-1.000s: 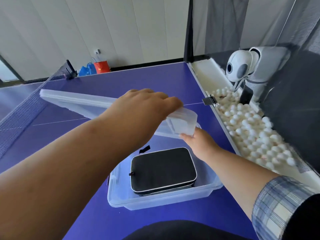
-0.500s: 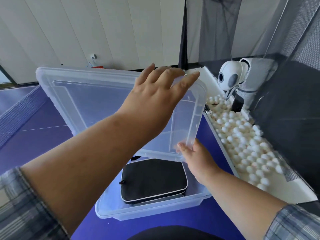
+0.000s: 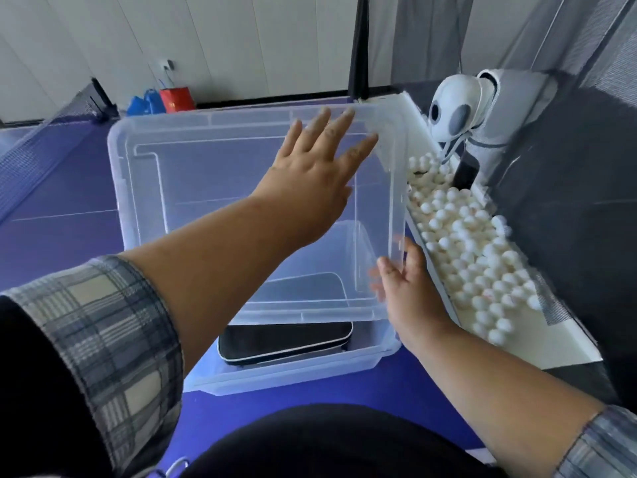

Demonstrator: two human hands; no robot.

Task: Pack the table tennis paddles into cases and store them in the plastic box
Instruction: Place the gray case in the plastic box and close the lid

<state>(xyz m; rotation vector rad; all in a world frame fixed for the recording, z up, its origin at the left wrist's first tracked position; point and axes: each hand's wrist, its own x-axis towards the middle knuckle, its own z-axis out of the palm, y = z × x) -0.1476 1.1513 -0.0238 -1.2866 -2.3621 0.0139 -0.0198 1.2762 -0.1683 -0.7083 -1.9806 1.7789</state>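
A clear plastic box (image 3: 289, 376) stands on the purple table near me. Inside it lies a black paddle case (image 3: 286, 339) with a white trim line. The clear lid (image 3: 213, 174) hangs tilted above the box, its near edge over the case. My left hand (image 3: 315, 177) lies flat on the lid's upper face, fingers spread. My right hand (image 3: 405, 291) grips the lid's near right corner, thumb on top. No loose paddle shows.
A white trough (image 3: 565, 343) full of white balls runs along the table's right edge. A white ball-serving machine (image 3: 462, 108) stands at its far end. The table net (image 3: 38, 150) crosses at far left. Red and blue bags (image 3: 162, 101) sit on the floor beyond.
The lid has swung from nearly edge-on to a tilted position over the box, coming closer and lower. My left hand moved from its edge to flat on top.
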